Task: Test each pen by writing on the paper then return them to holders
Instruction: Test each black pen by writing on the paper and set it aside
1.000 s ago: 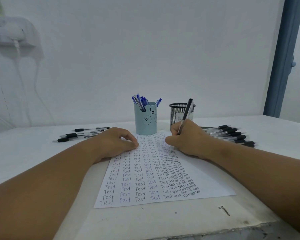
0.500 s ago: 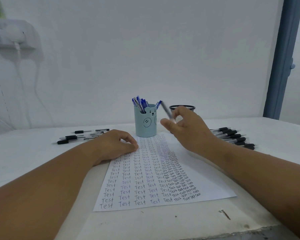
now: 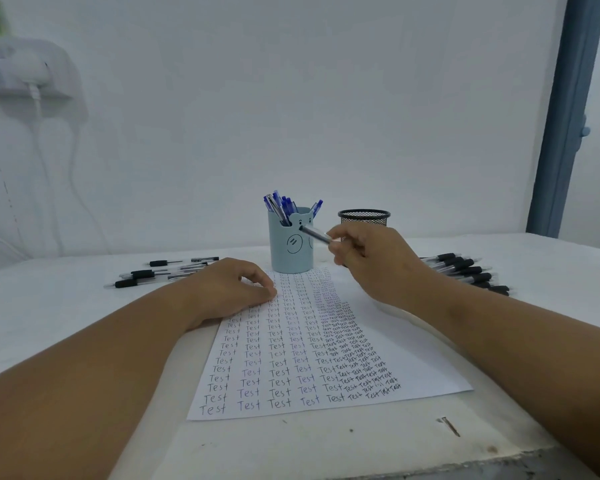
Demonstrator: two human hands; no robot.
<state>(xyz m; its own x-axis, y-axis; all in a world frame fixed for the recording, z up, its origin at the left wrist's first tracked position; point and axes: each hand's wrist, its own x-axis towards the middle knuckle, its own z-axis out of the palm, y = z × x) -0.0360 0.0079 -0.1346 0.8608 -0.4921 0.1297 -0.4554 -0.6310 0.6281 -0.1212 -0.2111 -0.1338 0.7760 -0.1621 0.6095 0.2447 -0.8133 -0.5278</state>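
A white sheet of paper (image 3: pixel 409 362) covered with rows of the word "Test" lies on the white table (image 3: pixel 49 306). My left hand (image 3: pixel 229 289) rests curled on the paper's upper left corner, holding nothing. My right hand (image 3: pixel 374 261) is lifted above the paper's top right and grips a pen (image 3: pixel 315 233), which points left across the light blue bear-face holder (image 3: pixel 291 247). That holder stands at the paper's far edge and has several blue pens (image 3: pixel 282 206) in it. A black mesh holder (image 3: pixel 363 219) stands behind my right hand.
Several black-grip pens (image 3: pixel 146 274) lie on the table left of the paper, and another bunch of black-grip pens (image 3: pixel 465 270) lies to the right. A small nail (image 3: pixel 449 425) lies near the chipped front edge. The white wall stands close behind the holders.
My right hand lifted the pen off the paper and swung it from upright to nearly level, pointing left in front of the blue holder. My left hand stayed on the paper.
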